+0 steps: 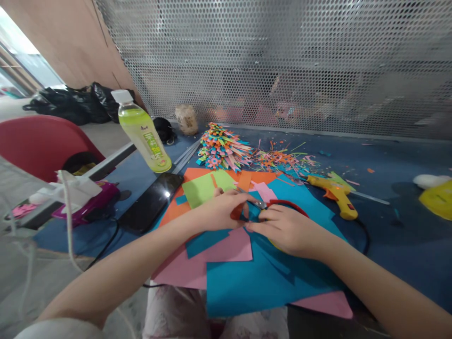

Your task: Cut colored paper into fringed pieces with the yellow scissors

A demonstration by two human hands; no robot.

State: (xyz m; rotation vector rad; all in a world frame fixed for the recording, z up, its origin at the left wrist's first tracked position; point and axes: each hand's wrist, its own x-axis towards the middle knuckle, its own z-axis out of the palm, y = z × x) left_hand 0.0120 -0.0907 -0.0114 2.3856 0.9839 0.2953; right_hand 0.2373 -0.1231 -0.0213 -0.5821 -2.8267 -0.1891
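Observation:
Over a pile of coloured paper, both hands meet at close range. My right hand (291, 229) is closed around scissors (260, 205) whose red handle loop shows above the knuckles; the metal by the pivot points left. Its fingertips come close to my left fingers. My left hand (224, 210) is closed with bent fingers on a small orange-red piece of paper (237, 213), partly hidden by the fingers. Beneath them lie blue paper sheets (247, 292), a pink sheet (226, 248) and a lime green sheet (197, 190).
Behind the paper stand a multicoloured paper tree (222, 148) and a heap of paper scraps (282, 160). A yellow glue gun (335, 193) lies right. On the left are a drink bottle (144, 134), a black phone (151, 201) and a purple tissue box (88, 202). A perforated metal panel (282, 56) closes the back.

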